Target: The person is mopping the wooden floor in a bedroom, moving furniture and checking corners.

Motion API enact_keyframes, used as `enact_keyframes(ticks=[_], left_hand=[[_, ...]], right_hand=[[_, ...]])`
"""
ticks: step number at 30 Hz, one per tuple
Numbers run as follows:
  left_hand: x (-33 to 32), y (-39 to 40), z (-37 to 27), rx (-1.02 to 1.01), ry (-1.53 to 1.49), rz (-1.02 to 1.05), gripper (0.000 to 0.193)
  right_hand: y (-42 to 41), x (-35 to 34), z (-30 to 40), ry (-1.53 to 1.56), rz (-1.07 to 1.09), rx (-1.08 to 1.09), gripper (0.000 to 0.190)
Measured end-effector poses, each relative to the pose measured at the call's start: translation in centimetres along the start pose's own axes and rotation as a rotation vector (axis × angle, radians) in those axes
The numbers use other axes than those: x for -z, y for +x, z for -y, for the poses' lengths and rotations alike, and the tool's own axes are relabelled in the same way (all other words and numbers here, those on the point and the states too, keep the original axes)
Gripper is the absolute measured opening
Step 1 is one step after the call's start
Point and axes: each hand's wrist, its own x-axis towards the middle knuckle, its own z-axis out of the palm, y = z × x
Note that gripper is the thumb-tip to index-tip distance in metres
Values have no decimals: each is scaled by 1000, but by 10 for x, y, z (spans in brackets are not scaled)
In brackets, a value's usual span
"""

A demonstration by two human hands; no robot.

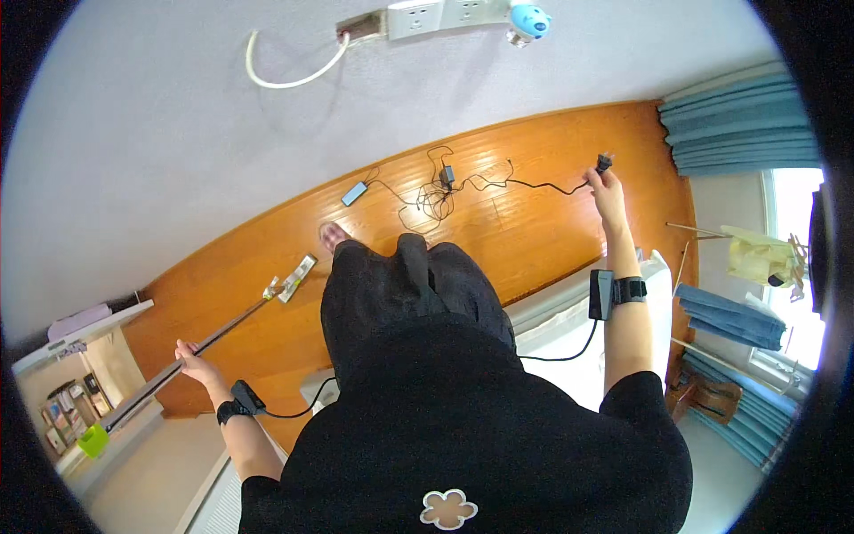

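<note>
My left hand is closed around the metal pole of a mop, which slants across the left side. The mop's narrow white head rests on the wooden floor, and a lime-green part sits near the pole's other end. Out to the right, my right hand grips a black power plug with its prongs pointing away from me. From it a black cord runs left to a tangle of cables on the floor. A black power adapter lies among these cables.
A light-blue rectangular device with a wire lies near the wall. Above are wall sockets, a blue plug-in device and a looping white cable. A drying rack with folded jeans stands right, near teal curtains. Shelves are left.
</note>
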Motion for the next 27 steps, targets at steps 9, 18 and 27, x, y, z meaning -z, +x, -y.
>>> enact_keyframes(ticks=[9, 18, 27], left_hand=[[1, 6, -1, -74, 53, 136, 29], [1, 5, -15, -56, 12, 96, 31], [-29, 17, -12, -142, 32, 168, 35]], right_hand=[[-44, 28, -67, -68, -25, 3, 24], [-63, 46, -77, -218, -211, 26, 28], [-102, 57, -131, 12, -11, -86, 13]])
